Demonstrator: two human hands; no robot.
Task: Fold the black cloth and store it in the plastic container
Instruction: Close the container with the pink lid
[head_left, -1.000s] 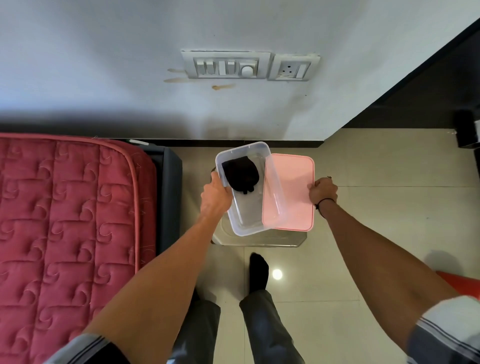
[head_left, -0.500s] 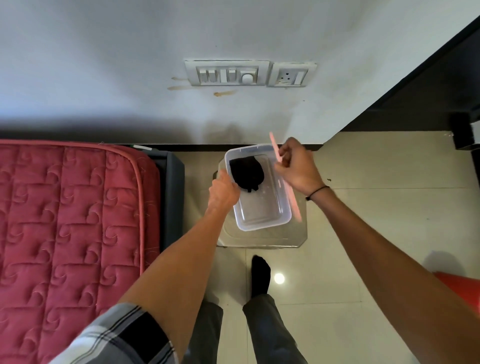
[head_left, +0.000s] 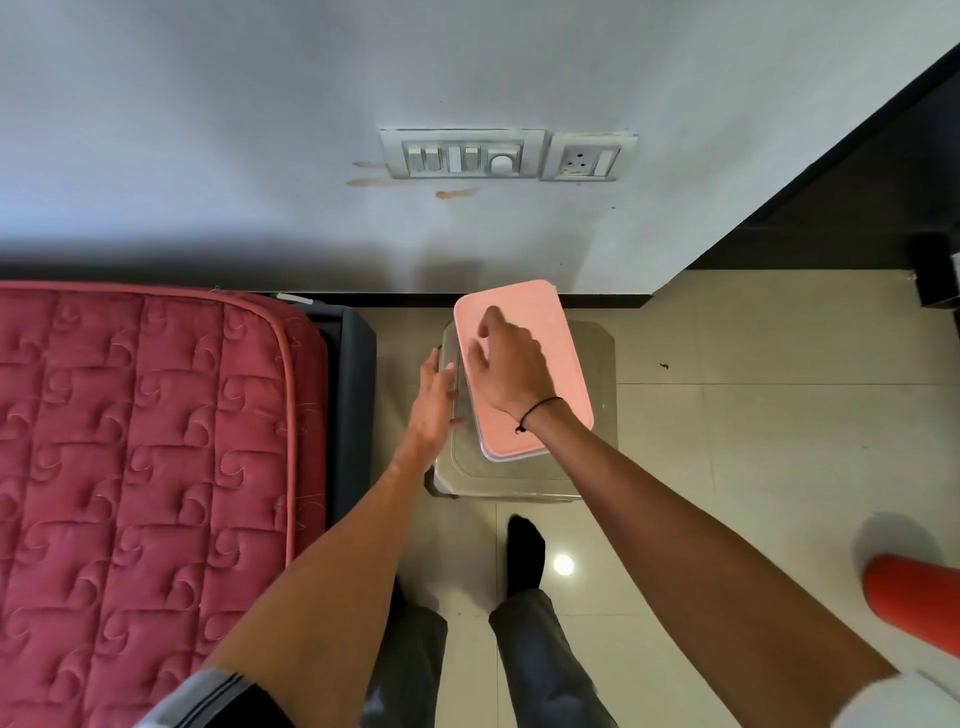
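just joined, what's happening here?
A person is closing a plastic container that sits on a small stool beside a bed. The right hand lies flat on the pink lid, pressing it down, while the left hand steadies the container's side. The black cloth is out of sight under the lid.

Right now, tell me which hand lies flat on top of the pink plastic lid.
The right hand, with the black wrist band, is spread on the pink plastic lid. The left hand only touches the container's side.
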